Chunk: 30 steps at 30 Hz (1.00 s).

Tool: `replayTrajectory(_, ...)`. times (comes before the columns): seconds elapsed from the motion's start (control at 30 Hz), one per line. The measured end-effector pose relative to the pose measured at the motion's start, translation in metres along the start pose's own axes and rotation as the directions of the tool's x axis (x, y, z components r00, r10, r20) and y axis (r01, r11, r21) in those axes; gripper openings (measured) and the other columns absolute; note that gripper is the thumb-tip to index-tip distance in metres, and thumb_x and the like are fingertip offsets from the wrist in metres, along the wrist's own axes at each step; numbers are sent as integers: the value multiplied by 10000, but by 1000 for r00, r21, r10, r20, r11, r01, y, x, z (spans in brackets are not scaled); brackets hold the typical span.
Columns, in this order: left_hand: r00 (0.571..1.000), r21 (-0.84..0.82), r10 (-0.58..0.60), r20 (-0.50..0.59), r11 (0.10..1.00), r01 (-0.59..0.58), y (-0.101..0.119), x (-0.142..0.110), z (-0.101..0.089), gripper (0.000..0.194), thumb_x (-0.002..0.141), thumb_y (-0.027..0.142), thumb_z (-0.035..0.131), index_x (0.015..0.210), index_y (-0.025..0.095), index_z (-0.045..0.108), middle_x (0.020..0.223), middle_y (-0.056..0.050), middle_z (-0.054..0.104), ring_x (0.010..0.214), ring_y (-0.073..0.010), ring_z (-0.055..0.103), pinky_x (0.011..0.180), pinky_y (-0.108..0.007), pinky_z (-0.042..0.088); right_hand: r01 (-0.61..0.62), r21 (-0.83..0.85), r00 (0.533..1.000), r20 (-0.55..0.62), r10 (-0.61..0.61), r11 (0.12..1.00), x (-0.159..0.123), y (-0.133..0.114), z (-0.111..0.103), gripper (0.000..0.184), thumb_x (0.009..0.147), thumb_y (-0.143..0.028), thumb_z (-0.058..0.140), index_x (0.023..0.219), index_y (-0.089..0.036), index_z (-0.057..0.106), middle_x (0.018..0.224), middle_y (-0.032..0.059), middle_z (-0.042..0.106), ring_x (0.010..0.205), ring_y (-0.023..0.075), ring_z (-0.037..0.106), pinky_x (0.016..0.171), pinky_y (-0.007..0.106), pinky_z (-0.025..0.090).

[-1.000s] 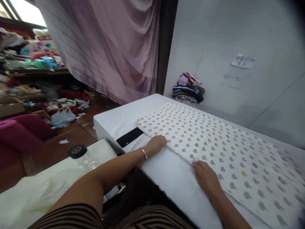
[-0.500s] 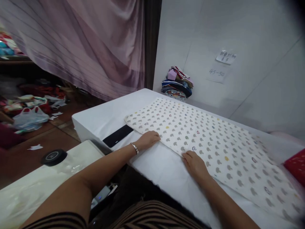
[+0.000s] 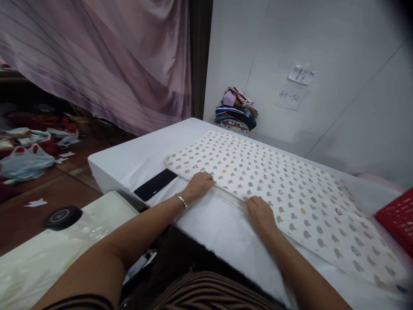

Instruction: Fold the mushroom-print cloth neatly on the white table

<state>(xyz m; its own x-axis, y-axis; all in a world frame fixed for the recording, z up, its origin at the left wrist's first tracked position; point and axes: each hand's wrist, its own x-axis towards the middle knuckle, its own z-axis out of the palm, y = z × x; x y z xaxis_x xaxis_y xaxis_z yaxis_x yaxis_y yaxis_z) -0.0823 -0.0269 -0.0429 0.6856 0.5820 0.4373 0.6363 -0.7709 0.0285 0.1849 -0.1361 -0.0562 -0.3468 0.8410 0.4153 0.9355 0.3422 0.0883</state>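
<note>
A white cloth (image 3: pixel 274 189) printed with grey, yellow and red mushroom-like shapes lies spread over a white-covered table (image 3: pixel 213 228). My left hand (image 3: pixel 200 185), with a silver bracelet at the wrist, pinches the cloth's near edge. Farther right along that same edge my right hand (image 3: pixel 260 213) grips it too, fingers curled over the fabric. Between the two hands the edge is lifted a little and its rim shows. To the left of my left hand a black phone (image 3: pixel 155 184) lies flat on the table.
At the table's far side, folded fabrics (image 3: pixel 236 110) are stacked against the wall. A red plastic basket (image 3: pixel 397 219) stands at the right edge. On the left, a jar with a black lid (image 3: pixel 63 217) sits on a pale surface (image 3: pixel 106 209). A pink curtain (image 3: pixel 135 64) hangs behind.
My view has swung to the right, bringing the red basket into sight. Both hands stay on the cloth's near edge, which is now raised and turned slightly between them.
</note>
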Motion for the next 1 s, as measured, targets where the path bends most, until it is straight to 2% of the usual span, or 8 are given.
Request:
replayTrajectory(0.07, 998, 51, 59, 28, 997, -60, 0, -1, 1, 247, 924, 207, 402, 879, 199, 645, 887, -43, 610, 843, -163, 505, 748, -311, 349, 25, -34, 1000, 14, -24, 999, 0, 0, 0, 259, 852, -61, 396, 906, -176, 622, 867, 62, 611, 784, 196, 514, 715, 294, 372)
replayTrajectory(0.13, 990, 89, 116, 86, 988, -123, 2, -4, 1, 254, 921, 184, 395, 835, 182, 633, 862, -50, 599, 828, -167, 496, 732, -313, 346, 70, -27, 994, 88, -68, 997, 0, 0, -1, 255, 850, -53, 394, 834, -180, 614, 844, 52, 604, 779, 189, 513, 688, 282, 365)
replayTrajectory(0.23, 981, 82, 135, 139, 986, -147, 3, -7, -1, 253, 916, 161, 387, 826, 181, 623, 849, -47, 589, 816, -165, 491, 716, -309, 345, 62, 29, 985, 158, -66, 998, -1, -1, -2, 246, 862, -76, 391, 818, -193, 602, 858, 45, 599, 801, 180, 521, 640, 262, 355)
replayTrajectory(0.37, 980, 68, 136, 145, 987, -147, 2, -8, -4, 239, 907, 147, 391, 854, 185, 621, 855, -50, 587, 821, -170, 493, 718, -317, 345, 54, 44, 984, 170, -61, 998, -2, -2, -3, 236, 847, -74, 404, 854, -200, 603, 886, 50, 606, 818, 186, 529, 612, 263, 345)
replayTrajectory(0.53, 986, 134, 128, 110, 981, -143, 1, -6, -3, 227, 916, 162, 391, 938, 184, 615, 880, -62, 598, 846, -181, 491, 742, -331, 338, 72, 16, 982, 175, -74, 997, -3, -4, -2, 242, 835, -57, 406, 846, -194, 605, 873, 52, 607, 804, 192, 532, 625, 273, 348)
replayTrajectory(0.67, 992, 197, 109, 70, 973, -121, 0, -2, -3, 247, 934, 188, 363, 982, 193, 606, 896, -59, 598, 849, -182, 488, 731, -328, 330, 34, -3, 989, 146, -34, 999, -3, -2, 0, 273, 823, -34, 381, 860, -178, 609, 885, 67, 601, 809, 193, 523, 655, 279, 358)
replayTrajectory(0.87, 993, 227, 103, 52, 967, -112, -2, 5, -4, 240, 927, 167, 363, 953, 193, 600, 885, -55, 591, 840, -183, 484, 739, -327, 335, -6, -28, 999, 35, 7, 1000, 4, 1, -3, 279, 842, -40, 371, 930, -167, 603, 887, 85, 592, 807, 199, 501, 711, 295, 385)
replayTrajectory(1.0, 996, 234, 84, 22, 968, -87, -3, 8, -2, 249, 929, 157, 349, 928, 186, 597, 876, -59, 591, 828, -185, 478, 733, -334, 331, -20, -54, 1000, 13, 21, 998, 7, 1, -5, 252, 837, -38, 392, 891, -164, 603, 905, 96, 584, 817, 201, 493, 724, 295, 383)
